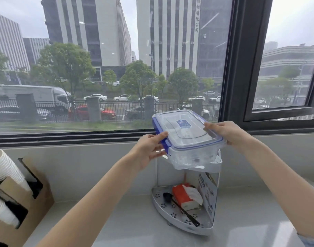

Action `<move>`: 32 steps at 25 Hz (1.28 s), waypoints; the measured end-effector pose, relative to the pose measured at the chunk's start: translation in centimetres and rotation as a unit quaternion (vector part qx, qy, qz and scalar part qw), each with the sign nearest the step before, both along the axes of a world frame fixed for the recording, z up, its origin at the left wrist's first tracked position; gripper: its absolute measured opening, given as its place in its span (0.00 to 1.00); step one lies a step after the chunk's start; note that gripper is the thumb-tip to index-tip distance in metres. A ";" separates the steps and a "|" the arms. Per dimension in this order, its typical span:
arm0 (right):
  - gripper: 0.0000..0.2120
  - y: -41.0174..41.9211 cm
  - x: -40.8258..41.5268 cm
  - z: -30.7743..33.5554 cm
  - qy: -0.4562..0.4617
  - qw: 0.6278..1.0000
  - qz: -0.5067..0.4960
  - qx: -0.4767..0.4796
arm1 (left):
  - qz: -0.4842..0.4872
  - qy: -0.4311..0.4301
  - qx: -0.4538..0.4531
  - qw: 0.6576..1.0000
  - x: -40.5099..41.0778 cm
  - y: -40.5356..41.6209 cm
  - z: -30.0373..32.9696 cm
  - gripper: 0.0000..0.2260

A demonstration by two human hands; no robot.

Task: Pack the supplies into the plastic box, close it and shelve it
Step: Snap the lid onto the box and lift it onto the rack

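Observation:
A clear plastic box (187, 139) with a blue-trimmed lid and blue side latches is held in the air, tilted, just above the top tier of a white corner shelf (216, 161). My left hand (150, 150) grips its left end at the blue latch. My right hand (227, 133) grips the right end, thumb on the lid. The lid is closed on the box. What lies inside shows only as dim shapes through the wall.
The shelf's lower tier (163, 202) holds an orange tissue pack (185, 196), a black scoop (181, 209) and a printed card (208, 191). A cardboard holder with stacked paper cups (4, 172) stands at the left. A grey counter (134, 225) runs below the large window (106, 68).

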State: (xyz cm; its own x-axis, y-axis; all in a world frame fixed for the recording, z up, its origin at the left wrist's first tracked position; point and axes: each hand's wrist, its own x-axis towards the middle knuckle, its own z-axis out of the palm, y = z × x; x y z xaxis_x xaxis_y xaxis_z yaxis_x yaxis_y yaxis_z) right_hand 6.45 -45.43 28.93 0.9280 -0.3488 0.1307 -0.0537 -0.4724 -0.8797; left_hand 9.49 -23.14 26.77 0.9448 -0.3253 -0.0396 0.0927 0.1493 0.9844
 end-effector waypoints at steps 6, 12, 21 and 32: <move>0.17 -2.8 4.0 0.9 -0.023 0.999 -0.014 -0.028 | -0.011 0.010 -0.012 1.000 2.1 -3.7 -0.1 0.17; 0.15 -4.6 8.1 -0.5 -0.027 0.998 -0.017 -0.060 | -0.008 0.042 -0.015 0.999 4.1 -5.9 -1.7 0.14; 0.14 -5.3 12.2 -1.0 -0.040 0.998 0.029 -0.026 | 0.019 0.037 -0.008 0.999 6.4 -6.6 -3.5 0.10; 0.14 -5.0 13.5 -5.1 0.022 0.987 0.030 -0.159 | 0.017 0.029 0.062 0.998 6.6 -6.0 -6.4 0.14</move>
